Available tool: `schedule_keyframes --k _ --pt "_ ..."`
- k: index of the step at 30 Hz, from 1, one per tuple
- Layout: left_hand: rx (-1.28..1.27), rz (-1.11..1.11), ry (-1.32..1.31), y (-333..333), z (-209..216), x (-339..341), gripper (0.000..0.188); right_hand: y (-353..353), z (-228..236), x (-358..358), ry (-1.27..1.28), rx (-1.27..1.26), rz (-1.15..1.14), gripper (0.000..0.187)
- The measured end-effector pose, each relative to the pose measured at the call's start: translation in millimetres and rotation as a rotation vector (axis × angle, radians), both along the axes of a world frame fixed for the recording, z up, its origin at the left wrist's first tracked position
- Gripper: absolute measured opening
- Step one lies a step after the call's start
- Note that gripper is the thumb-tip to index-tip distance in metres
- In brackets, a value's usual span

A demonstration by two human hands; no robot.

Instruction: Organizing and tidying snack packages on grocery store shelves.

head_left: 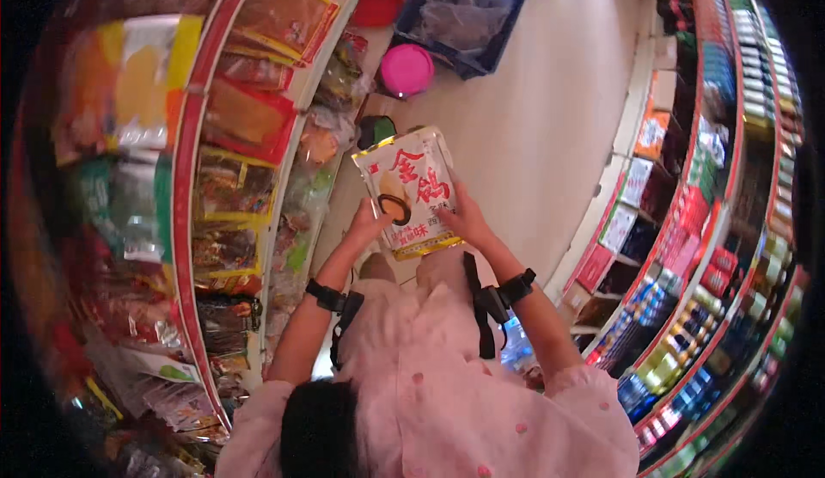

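A white snack packet (411, 168) with gold edges and large red lettering is held up in front of my body, its printed face toward me. My left hand (369, 220) grips its lower left edge. On the opposite side, my right hand (464, 216) closes round the right edge, thumb lying over the front. The fingers behind the packet are hidden. Black straps with small devices sit on both wrists.
Shelves of bagged food (236, 177) rise on my left. Bottles and boxes fill the shelves (687, 280) on my right. Ahead on the pale floor (559, 91) stand a dark blue crate (468, 14) holding clear plastic and a round pink lid (407, 70).
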State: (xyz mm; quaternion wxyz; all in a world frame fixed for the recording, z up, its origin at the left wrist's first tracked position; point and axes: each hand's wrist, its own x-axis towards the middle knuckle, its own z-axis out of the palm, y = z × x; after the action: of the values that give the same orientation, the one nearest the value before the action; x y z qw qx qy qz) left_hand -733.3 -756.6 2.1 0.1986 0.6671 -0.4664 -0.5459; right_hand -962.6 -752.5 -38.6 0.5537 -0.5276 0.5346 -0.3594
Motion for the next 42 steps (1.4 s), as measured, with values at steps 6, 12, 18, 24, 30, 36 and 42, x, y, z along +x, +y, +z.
schedule_keyframes --k 6,12,18,24,30,36,42 --pt "0.339 0.453 -0.033 -76 -107 -26 0.035 -159 -74 -17 0.172 0.173 0.339 0.06" --pt "0.19 0.802 0.312 -166 -226 -52 0.037 -286 -179 -5 0.264 0.136 0.5 0.059" --pt "0.054 0.816 0.286 -236 -332 -9 0.045 -348 -267 36 0.376 0.034 0.449 0.055" --pt "0.282 0.903 0.291 -260 -366 6 0.05 -389 -290 62 0.481 0.066 0.509 0.053" --pt "0.172 0.896 0.033 -269 -418 7 0.055 -409 -329 80 0.663 0.069 0.558 0.045" --pt "-0.09 0.682 -0.451 -264 -452 13 0.059 -397 -342 85 0.792 -0.186 0.368 0.045" --pt "-0.142 0.708 -0.338 -275 -432 -4 0.058 -365 -330 70 0.717 -0.248 0.27 0.058"
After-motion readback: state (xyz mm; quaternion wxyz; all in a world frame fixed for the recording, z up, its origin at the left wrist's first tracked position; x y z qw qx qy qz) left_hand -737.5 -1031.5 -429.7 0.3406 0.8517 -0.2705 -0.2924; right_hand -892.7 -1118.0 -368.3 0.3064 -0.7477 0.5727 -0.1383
